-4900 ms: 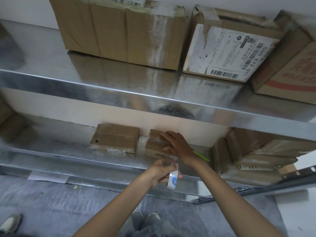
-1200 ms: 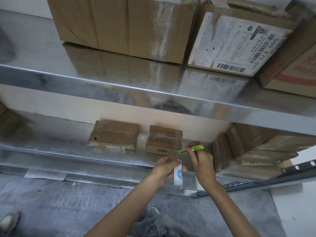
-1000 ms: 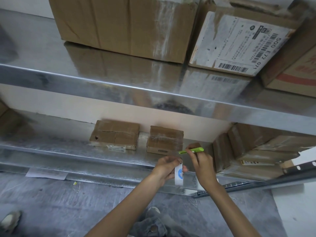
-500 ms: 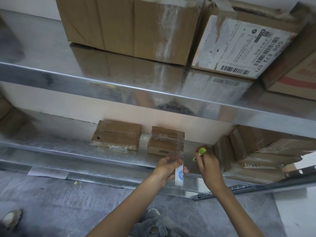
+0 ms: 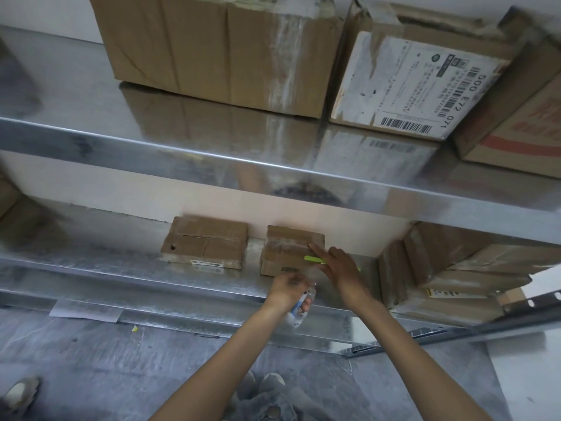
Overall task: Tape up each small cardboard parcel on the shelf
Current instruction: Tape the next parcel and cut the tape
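Observation:
Two small cardboard parcels lie on the lower metal shelf (image 5: 127,275): a flat left parcel (image 5: 206,246) and a right parcel (image 5: 288,247) with glossy tape across its top. My left hand (image 5: 288,291) grips a roll of clear tape (image 5: 299,308) just in front of the shelf edge, below the right parcel. My right hand (image 5: 340,271) holds a slim green cutter (image 5: 315,259) and reaches over the right parcel's near right corner, with the index finger stretched onto its top.
Large cardboard boxes (image 5: 218,47) stand on the upper shelf (image 5: 182,159), one with a white shipping label (image 5: 409,86). More taped boxes (image 5: 449,268) fill the lower shelf at the right. A paper sheet (image 5: 85,311) lies on the grey floor below.
My right hand has moved forward and left with the green cutter, from beside the tape roll onto the right parcel. My left hand still holds the roll, now tilted and blurred.

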A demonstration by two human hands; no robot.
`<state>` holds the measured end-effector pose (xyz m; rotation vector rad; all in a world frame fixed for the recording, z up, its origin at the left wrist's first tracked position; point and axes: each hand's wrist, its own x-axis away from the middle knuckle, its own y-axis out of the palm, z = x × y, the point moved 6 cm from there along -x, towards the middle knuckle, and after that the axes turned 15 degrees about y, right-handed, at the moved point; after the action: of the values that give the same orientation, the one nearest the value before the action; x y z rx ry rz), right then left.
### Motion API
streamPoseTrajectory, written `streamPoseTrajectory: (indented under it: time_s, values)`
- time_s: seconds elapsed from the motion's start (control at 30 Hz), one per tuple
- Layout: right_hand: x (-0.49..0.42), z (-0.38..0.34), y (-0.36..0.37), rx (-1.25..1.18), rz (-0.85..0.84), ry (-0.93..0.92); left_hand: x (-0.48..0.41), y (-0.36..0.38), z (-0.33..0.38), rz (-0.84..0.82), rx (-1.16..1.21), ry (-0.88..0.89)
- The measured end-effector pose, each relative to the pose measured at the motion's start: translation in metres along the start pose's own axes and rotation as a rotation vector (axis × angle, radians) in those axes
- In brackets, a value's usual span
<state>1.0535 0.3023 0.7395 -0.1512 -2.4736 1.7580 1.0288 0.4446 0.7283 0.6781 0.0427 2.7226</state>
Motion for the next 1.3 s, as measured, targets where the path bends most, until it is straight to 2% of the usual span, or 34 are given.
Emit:
streamPoseTrajectory:
  time_s: [0.17, 0.37, 0.6, 0.77, 0.9, 1.1, 1.3]
  values:
    - [-0.003, 0.003, 0.001, -0.025, -0.008, -0.014, -0.001, -0.026, -0.005, -0.002, -0.065, 0.016]
    - [0.006, -0.003, -0.008, -0.162, -0.115, 0.011, 0.006, -0.014, 0.007, -0.091, -0.024, 0.05]
    - [0.004, 0.023, -0.03, -0.559, -0.109, 0.341, 0.007, -0.004, 0.018, -0.083, 0.008, 0.084]
    - [0.003, 0.041, -0.025, -0.447, -0.017, 0.441, 0.008, 0.0, 0.019, -0.078, 0.027, 0.076]
    - [0.004, 0.054, -0.015, -0.422, 0.079, 0.436, 0.01, 0.0, 0.021, -0.081, 0.029, 0.079]
    - [-0.004, 0.067, 0.02, -0.245, -0.033, 0.458, 0.014, 0.003, 0.027, -0.086, 0.102, 0.067]
    - [-0.006, 0.083, 0.034, -0.168, -0.025, 0.461, 0.02, 0.008, 0.036, -0.187, 0.093, 0.117]
